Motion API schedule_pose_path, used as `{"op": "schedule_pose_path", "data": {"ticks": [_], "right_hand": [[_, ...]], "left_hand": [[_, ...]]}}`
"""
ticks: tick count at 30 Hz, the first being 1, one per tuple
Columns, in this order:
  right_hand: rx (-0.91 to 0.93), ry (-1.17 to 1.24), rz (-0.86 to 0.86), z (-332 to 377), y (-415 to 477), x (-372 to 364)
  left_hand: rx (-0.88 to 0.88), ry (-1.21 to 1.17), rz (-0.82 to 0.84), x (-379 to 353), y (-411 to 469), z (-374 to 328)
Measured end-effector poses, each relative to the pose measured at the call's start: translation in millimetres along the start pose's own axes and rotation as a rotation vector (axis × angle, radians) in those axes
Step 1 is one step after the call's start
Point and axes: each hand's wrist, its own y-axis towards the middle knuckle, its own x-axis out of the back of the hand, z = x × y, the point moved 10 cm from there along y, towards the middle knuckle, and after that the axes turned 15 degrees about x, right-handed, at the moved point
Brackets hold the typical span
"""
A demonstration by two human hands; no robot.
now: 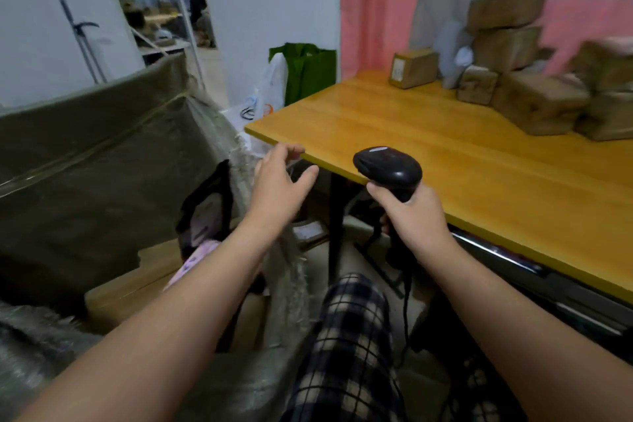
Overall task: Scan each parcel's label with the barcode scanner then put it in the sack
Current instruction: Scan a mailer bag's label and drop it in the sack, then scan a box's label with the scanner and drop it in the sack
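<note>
The scanner (388,168) sits in the lower middle of the frame, just in front of the near edge of the table (445,154), with its black head pointing up and left. The right hand (411,212) grips its handle, fingers wrapped round it, and the cord (406,312) hangs down below the fist. The left hand (279,181) is just to the left of the scanner, near the table's corner. Its fingers are spread and loosely bent, and it holds nothing.

The brown parcels (537,103) are piled at the upper right, on the far side of the table and well apart from both hands. One small box (414,67) stands by itself to their left. The sack (289,284), grey woven cloth with a frayed rim, hangs below the left forearm, between a large wrapped bulk (85,164) on the left and a leg in checked trousers (349,336). Something black and pink (202,216) shows at its edge; whether it lies inside is unclear. A green bag (308,72) and a white plastic bag (270,86) stand beyond the table's corner.
</note>
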Motion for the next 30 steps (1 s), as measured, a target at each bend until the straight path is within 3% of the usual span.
{"op": "schedule_pose_path", "data": {"ticks": [13, 20, 30], "right_hand": [[-0.122, -0.051, -0.436, -5.4, -21.5, 251.6], [-0.151, -0.081, -0.536, -26.8, 42.4, 327.9], [-0.099, -0.264, -0.57, -86.9, 141.3, 386.0]], "left_hand": [[-0.274, 0.096, 0.431, -223.5, -44.4, -168.2], [-0.425, 0.231, 0.485, -327.7, 0.5, -237.0], [-0.587, 0.619, 0.458, -473.5, 68.9, -299.8]]}}
